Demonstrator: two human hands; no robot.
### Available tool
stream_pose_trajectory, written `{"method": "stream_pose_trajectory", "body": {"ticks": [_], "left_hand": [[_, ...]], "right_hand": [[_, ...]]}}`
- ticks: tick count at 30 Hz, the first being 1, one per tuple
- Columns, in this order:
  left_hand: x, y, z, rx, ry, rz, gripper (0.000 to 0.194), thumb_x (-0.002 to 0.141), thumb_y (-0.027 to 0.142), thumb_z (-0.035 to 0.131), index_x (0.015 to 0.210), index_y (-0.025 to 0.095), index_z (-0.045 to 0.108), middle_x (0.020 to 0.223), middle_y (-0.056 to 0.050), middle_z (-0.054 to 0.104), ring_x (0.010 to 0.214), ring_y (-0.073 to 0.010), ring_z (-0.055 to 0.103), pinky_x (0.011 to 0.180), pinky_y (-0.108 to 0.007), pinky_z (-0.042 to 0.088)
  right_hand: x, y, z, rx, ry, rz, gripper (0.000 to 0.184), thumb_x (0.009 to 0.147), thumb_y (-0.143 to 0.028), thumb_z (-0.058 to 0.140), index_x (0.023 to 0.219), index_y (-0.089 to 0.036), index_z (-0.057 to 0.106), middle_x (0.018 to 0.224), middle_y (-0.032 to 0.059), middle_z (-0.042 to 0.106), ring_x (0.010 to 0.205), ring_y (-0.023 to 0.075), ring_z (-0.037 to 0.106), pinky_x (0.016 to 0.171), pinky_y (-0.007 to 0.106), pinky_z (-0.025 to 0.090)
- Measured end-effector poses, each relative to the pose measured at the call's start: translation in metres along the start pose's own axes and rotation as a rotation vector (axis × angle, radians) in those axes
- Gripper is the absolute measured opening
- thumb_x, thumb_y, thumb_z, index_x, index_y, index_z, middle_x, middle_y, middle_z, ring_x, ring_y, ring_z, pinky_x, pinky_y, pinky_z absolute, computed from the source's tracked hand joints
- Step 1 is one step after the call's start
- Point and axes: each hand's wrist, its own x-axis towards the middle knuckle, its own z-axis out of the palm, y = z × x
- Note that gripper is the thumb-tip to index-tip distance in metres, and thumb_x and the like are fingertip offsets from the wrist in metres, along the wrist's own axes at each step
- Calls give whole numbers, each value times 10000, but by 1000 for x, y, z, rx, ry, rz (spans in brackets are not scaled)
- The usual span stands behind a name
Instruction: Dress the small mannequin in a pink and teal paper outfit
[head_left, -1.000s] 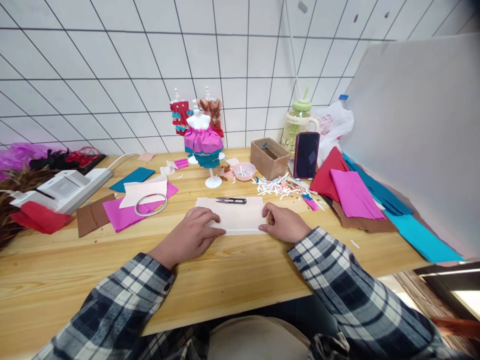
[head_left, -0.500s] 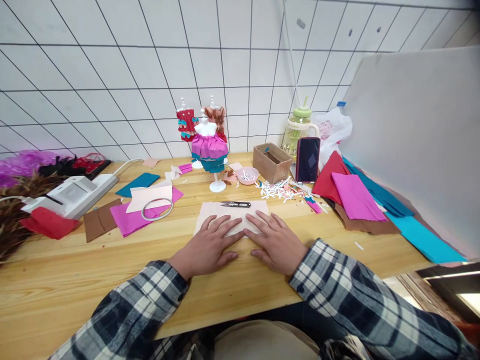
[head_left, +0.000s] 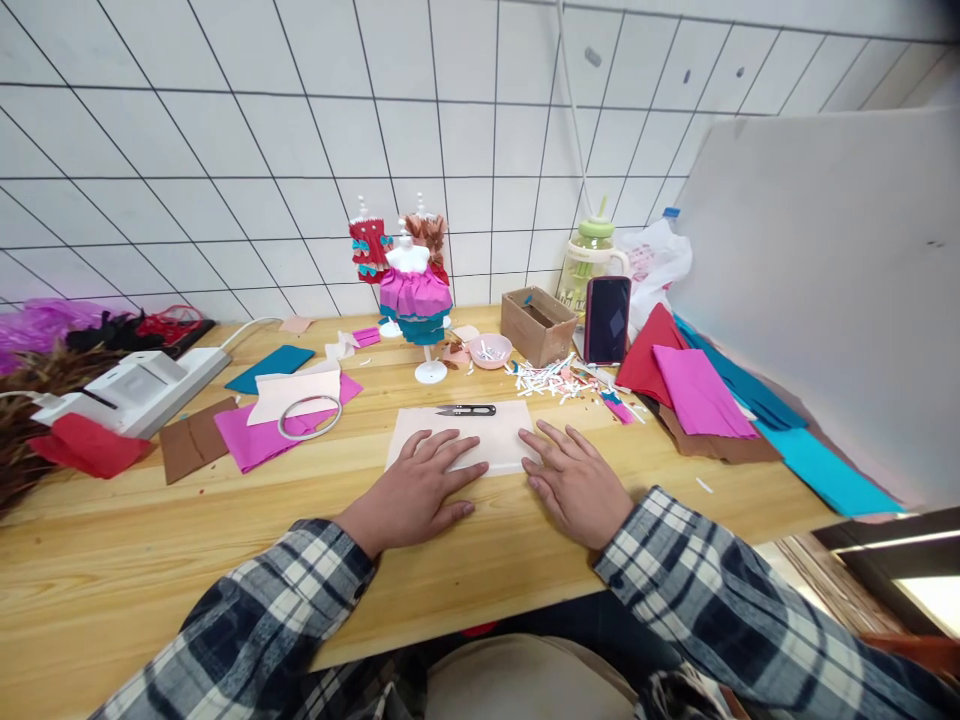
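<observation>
A pale pink sheet of paper (head_left: 501,440) lies on the wooden table in front of me. My left hand (head_left: 420,490) rests flat with fingers spread over the sheet's left part and near edge. My right hand (head_left: 574,480) lies at the sheet's right edge, its fingers stretched out and touching the paper there. Both hands hold nothing. Black thread snips (head_left: 466,410) lie across the far part of the sheet, just beyond my fingertips.
Small mannequins in crepe-paper dresses (head_left: 416,300) stand behind the sheet. A pink bowl (head_left: 490,351), a cardboard box (head_left: 538,328), white paper scraps (head_left: 551,379) and a phone (head_left: 607,320) are right of them. Coloured papers (head_left: 705,393) lie right; a silver ring (head_left: 310,418) and power strip (head_left: 142,390) left.
My right hand has slid right, from the middle of the sheet to its right edge, apart from my left hand. The left hand has barely moved.
</observation>
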Motion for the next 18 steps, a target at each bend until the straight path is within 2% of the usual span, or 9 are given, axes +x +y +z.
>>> {"method": "stream_pose_trajectory", "body": {"ticks": [3, 7, 9, 11, 13, 15, 16, 18], "left_hand": [[-1, 0, 2, -13, 4, -4, 492, 918, 496, 486, 1386, 344, 486, 1519, -83, 392, 1365, -355, 349, 1065, -591, 290], [0, 3, 1, -40, 14, -7, 533, 910, 516, 491, 1408, 330, 456, 1531, -89, 372, 1362, -349, 350, 1057, -583, 307], [-1, 1, -4, -34, 50, -6, 557, 908, 510, 498, 1426, 317, 431, 1520, -83, 395, 1355, -335, 358, 1062, -568, 310], [-5, -9, -12, -2, 135, -23, 525, 908, 483, 510, 1402, 310, 466, 1489, -68, 445, 1343, -314, 373, 1077, -543, 303], [-15, -29, -22, 51, 264, -124, 421, 917, 416, 512, 1314, 286, 564, 1401, -68, 536, 1294, -285, 426, 1079, -503, 315], [-33, -55, -32, 112, 383, -347, 319, 922, 319, 493, 1187, 238, 651, 1247, -85, 622, 1192, -259, 498, 1045, -465, 357], [-43, -69, -36, 152, 399, -465, 300, 908, 297, 496, 1134, 219, 676, 1177, -94, 640, 1131, -266, 522, 1010, -471, 380], [-65, -94, -41, 190, 345, -663, 256, 857, 284, 538, 1032, 218, 713, 1085, -93, 654, 1069, -290, 530, 939, -478, 409]], "right_hand": [[8, 2, -4, 33, -6, 45, 350, 984, -297, 395, 1106, -224, 715, 1418, 30, 529, 1335, 269, 409, 1111, 470, 307], [38, 6, -14, 76, -60, 22, 414, 945, -348, 484, 1321, -198, 566, 1361, 77, 572, 1227, 262, 496, 1047, 435, 381], [59, 7, -16, 71, -61, -16, 450, 920, -340, 525, 1338, -174, 540, 1316, 97, 599, 1205, 265, 507, 1039, 425, 382], [80, 7, -13, 74, -57, -53, 401, 912, -318, 533, 1284, -177, 582, 1252, 96, 635, 1168, 262, 527, 1017, 411, 391], [97, 8, -6, 97, -44, -82, 332, 918, -297, 517, 1207, -180, 633, 1188, 91, 664, 1121, 251, 549, 989, 392, 404], [106, 12, 3, 136, -14, -72, 292, 933, -278, 485, 1137, -179, 669, 1118, 83, 688, 1070, 236, 567, 960, 373, 415], [107, 16, 7, 159, -5, -58, 284, 937, -272, 474, 1106, -182, 683, 1083, 79, 698, 1044, 230, 575, 944, 364, 420], [105, 26, 14, 199, -12, -36, 272, 930, -271, 480, 1066, -192, 702, 1026, 71, 709, 1005, 223, 584, 916, 356, 428]]}}
